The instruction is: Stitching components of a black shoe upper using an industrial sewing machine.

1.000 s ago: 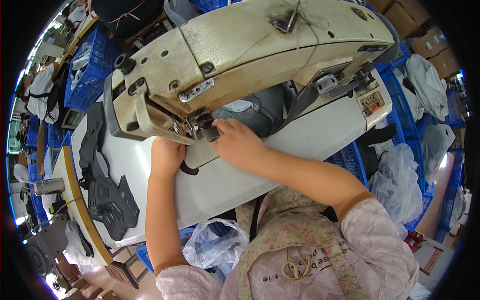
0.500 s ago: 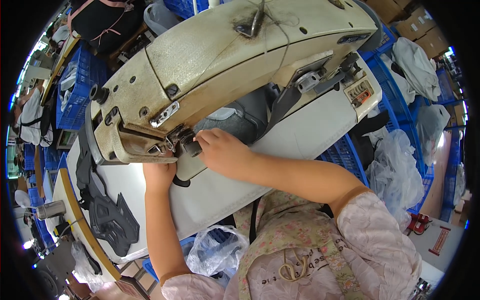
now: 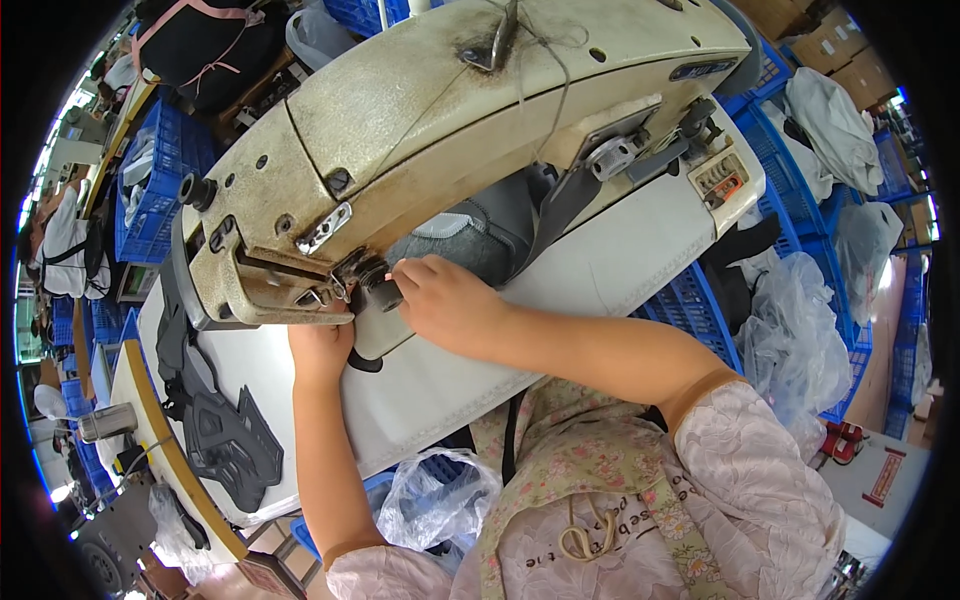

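A worn cream sewing machine (image 3: 420, 130) spans the table in front of me. My right hand (image 3: 450, 305) is at its needle end, beside a dark round knob (image 3: 382, 290); the fingers are curled closed, and whatever they pinch is hidden. Behind that hand, under the machine's arm, lies a dark grey shoe upper (image 3: 480, 240) with a light grey patch. A dark strap (image 3: 565, 215) runs from beside it up toward the machine's post. My left hand (image 3: 322, 348) reaches under the needle end, its fingers covered by the machine head.
Dark grey cut pieces (image 3: 230, 445) lie on the white tabletop (image 3: 420, 400) at left. Blue crates (image 3: 690, 310) with clear plastic bags (image 3: 795, 335) stand at right. Another bag (image 3: 440, 500) hangs by the near edge. A yellow-edged table (image 3: 180, 460) stands far left.
The view has shifted slightly. Both hands stay in nearly the same places at the needle end, with no clear change of grip.
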Demonstrator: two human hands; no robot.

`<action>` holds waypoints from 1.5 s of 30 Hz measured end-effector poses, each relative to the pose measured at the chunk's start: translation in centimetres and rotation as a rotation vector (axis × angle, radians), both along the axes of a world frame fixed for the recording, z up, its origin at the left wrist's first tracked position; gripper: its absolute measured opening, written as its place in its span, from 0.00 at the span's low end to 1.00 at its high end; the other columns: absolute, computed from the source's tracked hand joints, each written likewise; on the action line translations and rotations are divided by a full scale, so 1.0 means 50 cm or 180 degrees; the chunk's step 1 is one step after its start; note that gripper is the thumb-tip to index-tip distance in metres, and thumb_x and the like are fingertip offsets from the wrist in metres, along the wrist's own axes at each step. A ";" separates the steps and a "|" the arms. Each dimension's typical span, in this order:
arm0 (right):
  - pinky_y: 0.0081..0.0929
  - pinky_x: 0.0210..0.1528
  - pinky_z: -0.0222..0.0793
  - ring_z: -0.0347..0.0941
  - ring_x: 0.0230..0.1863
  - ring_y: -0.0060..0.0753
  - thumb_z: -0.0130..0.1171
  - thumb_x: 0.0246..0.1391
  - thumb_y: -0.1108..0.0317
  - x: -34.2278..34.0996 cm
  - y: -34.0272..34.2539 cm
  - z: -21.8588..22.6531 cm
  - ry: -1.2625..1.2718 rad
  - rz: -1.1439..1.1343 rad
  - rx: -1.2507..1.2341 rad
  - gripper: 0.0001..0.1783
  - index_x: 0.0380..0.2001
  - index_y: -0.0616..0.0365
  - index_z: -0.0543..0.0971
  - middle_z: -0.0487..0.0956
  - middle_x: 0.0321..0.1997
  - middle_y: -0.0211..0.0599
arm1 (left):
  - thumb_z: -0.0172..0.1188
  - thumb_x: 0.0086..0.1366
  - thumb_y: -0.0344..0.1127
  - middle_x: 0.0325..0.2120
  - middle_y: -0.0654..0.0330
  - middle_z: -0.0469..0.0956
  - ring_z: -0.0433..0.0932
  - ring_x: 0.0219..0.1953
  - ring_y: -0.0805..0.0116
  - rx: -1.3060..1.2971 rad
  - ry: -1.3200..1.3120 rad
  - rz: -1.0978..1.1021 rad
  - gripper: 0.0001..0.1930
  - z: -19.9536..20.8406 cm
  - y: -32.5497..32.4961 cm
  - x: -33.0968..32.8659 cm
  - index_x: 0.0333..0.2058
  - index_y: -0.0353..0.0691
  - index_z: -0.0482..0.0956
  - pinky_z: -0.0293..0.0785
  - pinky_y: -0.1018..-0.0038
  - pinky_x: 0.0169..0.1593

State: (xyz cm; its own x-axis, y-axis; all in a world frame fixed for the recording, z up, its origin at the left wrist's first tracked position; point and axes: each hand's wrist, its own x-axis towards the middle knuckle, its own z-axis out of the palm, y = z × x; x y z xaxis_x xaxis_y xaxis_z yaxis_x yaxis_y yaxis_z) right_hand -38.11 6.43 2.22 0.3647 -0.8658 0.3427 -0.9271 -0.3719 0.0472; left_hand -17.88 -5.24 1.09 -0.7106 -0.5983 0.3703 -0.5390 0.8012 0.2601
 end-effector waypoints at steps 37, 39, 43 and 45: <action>0.29 0.44 0.73 0.77 0.41 0.38 0.54 0.44 0.79 -0.701 0.346 0.085 -0.1684 -0.2823 0.1007 0.15 0.35 0.57 0.83 0.80 0.37 0.39 | 0.51 0.67 0.38 0.56 0.52 0.74 0.67 0.62 0.49 0.0526 -0.1189 -0.0379 0.19 0.035 -0.093 -0.004 0.54 0.42 0.76 0.57 0.57 0.66; 0.29 0.44 0.73 0.77 0.41 0.39 0.54 0.43 0.81 -0.691 0.365 0.084 -0.1833 -0.2912 0.1273 0.16 0.35 0.57 0.83 0.80 0.37 0.40 | 0.51 0.66 0.37 0.56 0.52 0.74 0.68 0.61 0.49 0.0377 -0.1310 -0.0447 0.19 0.025 -0.119 0.025 0.55 0.42 0.76 0.58 0.56 0.66; 0.36 0.46 0.73 0.78 0.43 0.41 0.55 0.46 0.78 -0.719 0.384 0.058 -0.2236 -0.2540 0.0985 0.14 0.37 0.60 0.84 0.82 0.38 0.43 | 0.51 0.66 0.38 0.55 0.51 0.74 0.68 0.61 0.48 0.0130 -0.1255 -0.0252 0.19 0.006 -0.138 0.031 0.53 0.42 0.77 0.58 0.52 0.66; 0.36 0.47 0.73 0.78 0.44 0.43 0.55 0.46 0.78 -0.727 0.388 0.057 -0.2379 -0.2382 0.0970 0.14 0.38 0.62 0.83 0.81 0.38 0.43 | 0.52 0.66 0.41 0.55 0.53 0.75 0.68 0.61 0.49 -0.0320 -0.1480 -0.0113 0.19 0.015 -0.130 0.024 0.53 0.43 0.77 0.57 0.52 0.66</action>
State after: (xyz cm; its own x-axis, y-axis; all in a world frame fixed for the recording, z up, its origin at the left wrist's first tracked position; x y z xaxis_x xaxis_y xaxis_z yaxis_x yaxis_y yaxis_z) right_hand -74.48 25.84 5.07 -0.4979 -0.8672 -0.0071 -0.6795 0.3952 -0.6181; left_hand -16.67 -11.73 1.84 -0.8340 -0.5482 0.0628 -0.5518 0.8300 -0.0820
